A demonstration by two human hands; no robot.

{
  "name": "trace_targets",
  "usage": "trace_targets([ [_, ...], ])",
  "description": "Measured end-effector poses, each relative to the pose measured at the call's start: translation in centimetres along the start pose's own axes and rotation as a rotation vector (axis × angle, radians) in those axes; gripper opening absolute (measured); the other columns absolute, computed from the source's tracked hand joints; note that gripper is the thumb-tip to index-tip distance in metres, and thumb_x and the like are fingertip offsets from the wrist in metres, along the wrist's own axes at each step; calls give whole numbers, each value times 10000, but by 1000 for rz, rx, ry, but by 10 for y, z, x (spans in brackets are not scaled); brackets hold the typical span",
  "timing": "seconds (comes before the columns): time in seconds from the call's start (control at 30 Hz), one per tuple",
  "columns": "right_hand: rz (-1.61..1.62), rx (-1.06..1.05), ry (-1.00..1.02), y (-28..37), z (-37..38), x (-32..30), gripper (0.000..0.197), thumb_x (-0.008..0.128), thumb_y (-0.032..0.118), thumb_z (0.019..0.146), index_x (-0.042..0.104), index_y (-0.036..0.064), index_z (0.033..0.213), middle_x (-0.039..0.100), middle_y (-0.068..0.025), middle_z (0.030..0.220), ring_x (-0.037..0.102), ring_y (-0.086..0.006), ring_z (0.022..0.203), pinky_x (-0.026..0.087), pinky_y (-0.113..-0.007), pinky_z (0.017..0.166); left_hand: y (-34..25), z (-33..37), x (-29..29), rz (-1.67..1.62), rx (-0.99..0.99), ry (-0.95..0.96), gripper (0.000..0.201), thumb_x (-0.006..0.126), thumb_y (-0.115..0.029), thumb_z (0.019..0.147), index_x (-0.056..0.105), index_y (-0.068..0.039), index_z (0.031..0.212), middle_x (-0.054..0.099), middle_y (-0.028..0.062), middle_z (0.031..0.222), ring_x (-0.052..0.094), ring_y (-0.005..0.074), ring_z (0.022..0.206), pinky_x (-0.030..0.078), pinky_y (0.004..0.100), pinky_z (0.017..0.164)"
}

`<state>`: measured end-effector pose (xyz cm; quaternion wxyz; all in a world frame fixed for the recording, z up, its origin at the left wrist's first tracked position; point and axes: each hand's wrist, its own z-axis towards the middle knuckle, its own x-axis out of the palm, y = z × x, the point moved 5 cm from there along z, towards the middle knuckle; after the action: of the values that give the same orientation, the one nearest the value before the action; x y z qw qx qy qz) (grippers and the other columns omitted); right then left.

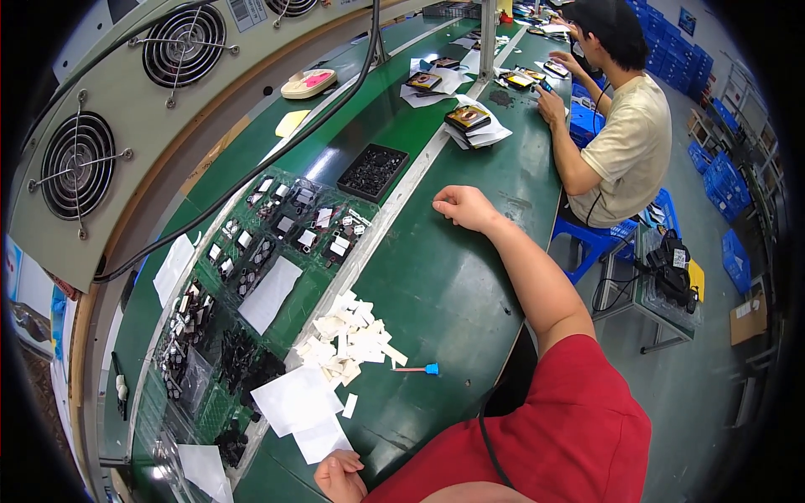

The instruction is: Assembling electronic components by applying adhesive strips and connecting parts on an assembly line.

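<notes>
My right hand (465,207) reaches far forward over the green tabletop, its fingers curled in. Whatever they may hold is hidden. At the lower edge my left hand (340,476) is only partly visible, loosely closed beside white paper sheets (295,398); I cannot make out anything in it. A pile of small cream-white strips (352,335) lies between the hands, with one loose strip (350,406) nearer me. Right of the pile is a thin pinkish tool with a blue end (430,369).
Clear trays (289,222) of small black and white parts line the left, next to a black tray of dark bits (373,172). Stacked packets (470,120) lie ahead. A co-worker (620,142) sits at the right edge. A cable (335,109) hangs before a fan panel (80,163).
</notes>
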<state>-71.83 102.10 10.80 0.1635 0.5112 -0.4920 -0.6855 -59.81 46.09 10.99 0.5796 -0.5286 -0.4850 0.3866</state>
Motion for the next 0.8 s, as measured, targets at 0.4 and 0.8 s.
trace_targets([
  [0.4, -333, 313, -693, -44, 118, -185, 466, 759, 515, 847, 752, 74, 1000, 770, -129, 947, 738, -268, 908, 562, -406, 826, -6, 1, 5, 37, -41, 22, 376, 506, -155, 1084, 537, 24, 755, 619, 132, 777, 573, 228, 789, 455, 380, 788],
  [0.8, -290, 521, -626, -52, 153, -192, 458, 796, 443, 833, 744, -10, 786, 690, -102, 726, 650, -215, 589, 530, -367, 606, 0, 2, 4, 37, -12, 5, 395, 547, -158, 1074, 526, 18, 721, 618, 125, 767, 569, 221, 767, 450, 367, 755],
])
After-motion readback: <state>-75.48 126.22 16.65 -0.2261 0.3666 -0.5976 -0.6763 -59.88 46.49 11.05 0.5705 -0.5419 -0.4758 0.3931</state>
